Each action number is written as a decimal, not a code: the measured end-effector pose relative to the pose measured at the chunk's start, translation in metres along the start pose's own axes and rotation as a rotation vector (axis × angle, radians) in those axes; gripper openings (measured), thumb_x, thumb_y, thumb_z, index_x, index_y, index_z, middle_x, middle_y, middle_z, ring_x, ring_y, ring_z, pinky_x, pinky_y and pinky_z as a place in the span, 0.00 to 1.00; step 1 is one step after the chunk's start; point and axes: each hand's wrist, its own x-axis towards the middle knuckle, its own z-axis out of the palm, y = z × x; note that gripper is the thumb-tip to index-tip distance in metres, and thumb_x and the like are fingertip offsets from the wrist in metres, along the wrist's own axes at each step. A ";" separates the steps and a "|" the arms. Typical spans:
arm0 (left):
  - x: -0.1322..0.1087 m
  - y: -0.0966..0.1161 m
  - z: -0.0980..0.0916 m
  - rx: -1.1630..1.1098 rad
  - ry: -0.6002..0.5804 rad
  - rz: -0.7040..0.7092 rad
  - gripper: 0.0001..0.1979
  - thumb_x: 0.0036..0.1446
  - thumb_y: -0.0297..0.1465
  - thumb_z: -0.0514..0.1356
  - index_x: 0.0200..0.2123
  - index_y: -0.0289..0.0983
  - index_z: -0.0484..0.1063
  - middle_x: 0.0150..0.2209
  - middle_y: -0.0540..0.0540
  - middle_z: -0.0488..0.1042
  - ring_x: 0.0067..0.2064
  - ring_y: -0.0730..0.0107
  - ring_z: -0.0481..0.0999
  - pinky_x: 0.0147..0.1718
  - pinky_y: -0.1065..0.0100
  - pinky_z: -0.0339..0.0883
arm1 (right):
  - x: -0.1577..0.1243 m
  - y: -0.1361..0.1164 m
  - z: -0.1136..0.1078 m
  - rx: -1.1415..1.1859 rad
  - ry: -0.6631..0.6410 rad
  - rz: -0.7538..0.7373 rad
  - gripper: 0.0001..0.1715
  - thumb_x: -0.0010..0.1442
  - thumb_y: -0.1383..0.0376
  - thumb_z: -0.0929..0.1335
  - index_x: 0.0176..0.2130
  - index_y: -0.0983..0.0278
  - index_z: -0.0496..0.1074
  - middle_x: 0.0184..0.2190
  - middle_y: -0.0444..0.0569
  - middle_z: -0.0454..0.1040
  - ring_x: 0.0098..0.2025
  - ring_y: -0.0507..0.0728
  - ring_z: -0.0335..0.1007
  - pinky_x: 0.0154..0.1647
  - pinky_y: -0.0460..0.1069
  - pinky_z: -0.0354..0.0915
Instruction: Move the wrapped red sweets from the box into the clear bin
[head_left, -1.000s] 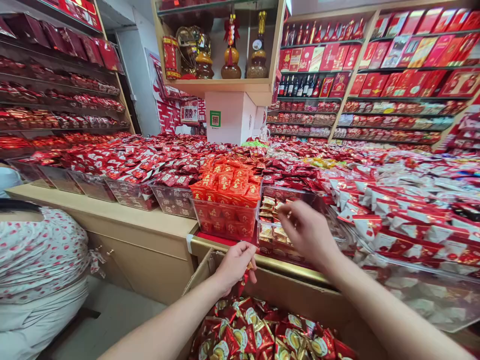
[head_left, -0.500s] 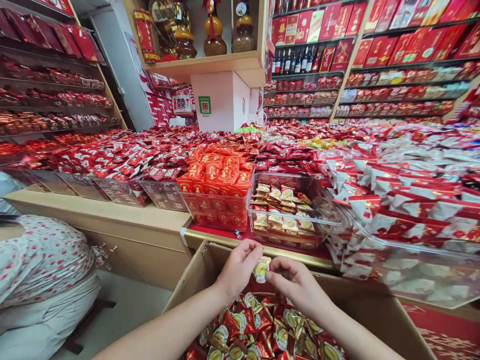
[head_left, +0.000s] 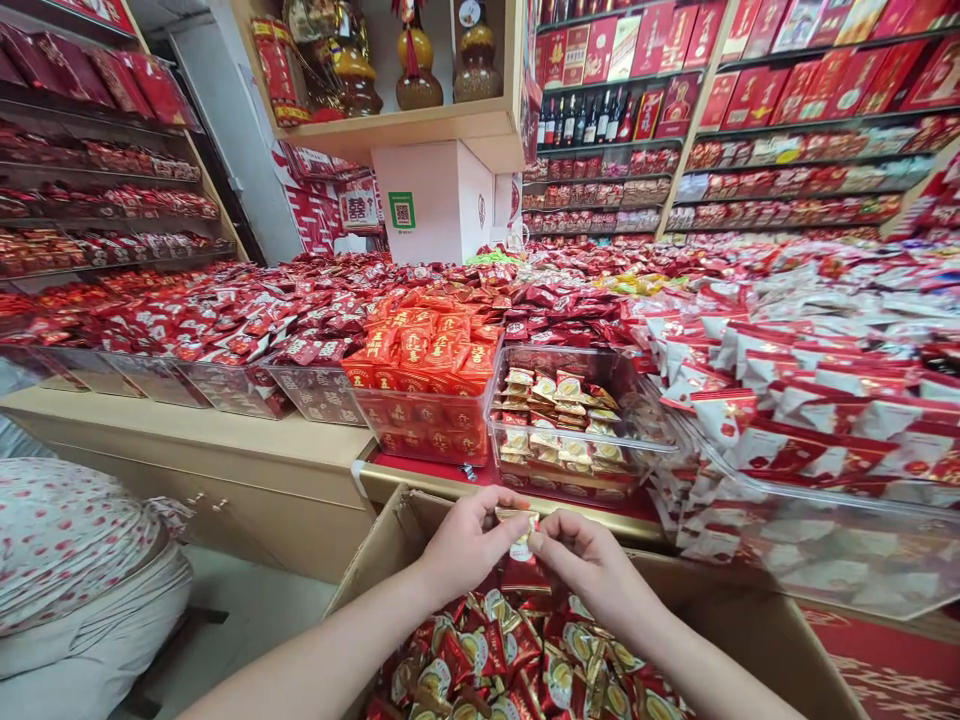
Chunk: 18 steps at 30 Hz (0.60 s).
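My left hand (head_left: pixel 472 540) and my right hand (head_left: pixel 592 560) meet over an open cardboard box (head_left: pixel 739 600). Between them is a small wrapped candy (head_left: pixel 523 552), red with a pale, gold-edged upper part, pinched at its left and right sides by thumbs and fingers. Below my wrists, a loose heap of matching red and gold wrapped candies (head_left: pixel 510 655) fills the lower part of the box. Just beyond stands a clear plastic bin (head_left: pixel 611 440) with similar candies (head_left: pixel 559 400) stacked in rows, lower than its rim.
A bin of orange-red packets (head_left: pixel 424 365) adjoins it on the left, and red and white packets (head_left: pixel 787 420) crowd the right. A wooden counter (head_left: pixel 225 425) runs left. Someone in spotted clothing (head_left: pixel 75 560) is low at the left. A cabinet (head_left: pixel 420 125) overhangs the display.
My left thumb has come over the upper part of the candy, and more of its red lower part shows. The view has shifted slightly; both hands still hold the candy.
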 end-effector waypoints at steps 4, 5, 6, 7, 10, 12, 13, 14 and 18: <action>0.000 0.002 0.000 -0.188 0.062 0.036 0.18 0.47 0.32 0.57 0.42 0.37 0.59 0.30 0.51 0.64 0.28 0.79 0.65 0.27 0.75 0.59 | 0.000 -0.002 0.001 0.134 -0.094 0.095 0.19 0.44 0.57 0.68 0.33 0.65 0.61 0.25 0.42 0.66 0.22 0.47 0.62 0.21 0.44 0.61; 0.000 0.003 0.000 -0.219 0.059 0.036 0.19 0.47 0.32 0.57 0.43 0.37 0.58 0.30 0.52 0.64 0.28 0.79 0.65 0.27 0.75 0.60 | -0.001 -0.001 0.001 0.127 -0.099 0.103 0.19 0.45 0.57 0.68 0.34 0.65 0.61 0.24 0.42 0.67 0.21 0.48 0.63 0.21 0.44 0.61; 0.000 0.003 -0.001 -0.227 0.048 0.025 0.18 0.47 0.33 0.58 0.43 0.37 0.58 0.29 0.52 0.64 0.27 0.79 0.65 0.27 0.75 0.60 | -0.001 0.001 0.001 0.105 -0.086 0.104 0.19 0.45 0.57 0.68 0.34 0.65 0.61 0.23 0.41 0.67 0.20 0.48 0.63 0.21 0.44 0.61; 0.001 0.004 -0.001 -0.211 0.035 0.005 0.16 0.47 0.33 0.58 0.40 0.36 0.60 0.27 0.52 0.64 0.26 0.79 0.65 0.26 0.76 0.60 | -0.001 0.002 0.001 0.083 -0.064 0.098 0.19 0.46 0.57 0.67 0.35 0.65 0.61 0.22 0.41 0.67 0.20 0.48 0.64 0.21 0.45 0.61; 0.002 0.005 -0.005 -0.146 0.012 -0.055 0.11 0.45 0.36 0.58 0.29 0.34 0.63 0.23 0.53 0.63 0.23 0.80 0.62 0.21 0.77 0.59 | -0.001 0.005 -0.001 0.099 0.007 0.060 0.19 0.46 0.58 0.67 0.36 0.65 0.60 0.23 0.43 0.67 0.23 0.50 0.65 0.22 0.45 0.62; 0.003 0.004 -0.007 -0.162 0.019 -0.058 0.12 0.45 0.37 0.59 0.25 0.35 0.61 0.21 0.54 0.63 0.21 0.80 0.61 0.19 0.76 0.58 | 0.000 0.005 -0.002 0.162 0.069 0.019 0.20 0.46 0.58 0.68 0.36 0.64 0.58 0.24 0.42 0.67 0.25 0.50 0.65 0.21 0.44 0.62; 0.003 0.004 -0.008 -0.183 0.023 -0.048 0.12 0.44 0.37 0.59 0.25 0.35 0.61 0.20 0.55 0.63 0.20 0.80 0.62 0.20 0.76 0.59 | 0.001 0.005 -0.003 0.190 0.111 -0.007 0.21 0.46 0.59 0.68 0.36 0.63 0.57 0.24 0.41 0.67 0.25 0.49 0.65 0.21 0.44 0.62; 0.003 0.003 -0.008 -0.204 0.025 -0.039 0.12 0.44 0.37 0.59 0.25 0.35 0.60 0.19 0.55 0.64 0.20 0.80 0.62 0.20 0.75 0.59 | 0.002 0.005 -0.004 0.214 0.156 -0.035 0.21 0.46 0.58 0.68 0.36 0.62 0.55 0.24 0.41 0.66 0.24 0.49 0.65 0.21 0.44 0.62; 0.004 0.000 -0.008 -0.288 0.028 -0.052 0.13 0.43 0.37 0.60 0.24 0.35 0.59 0.19 0.53 0.67 0.19 0.79 0.65 0.21 0.74 0.60 | 0.004 0.004 -0.007 0.228 0.281 -0.120 0.21 0.46 0.57 0.68 0.32 0.61 0.52 0.23 0.41 0.65 0.25 0.51 0.66 0.22 0.46 0.64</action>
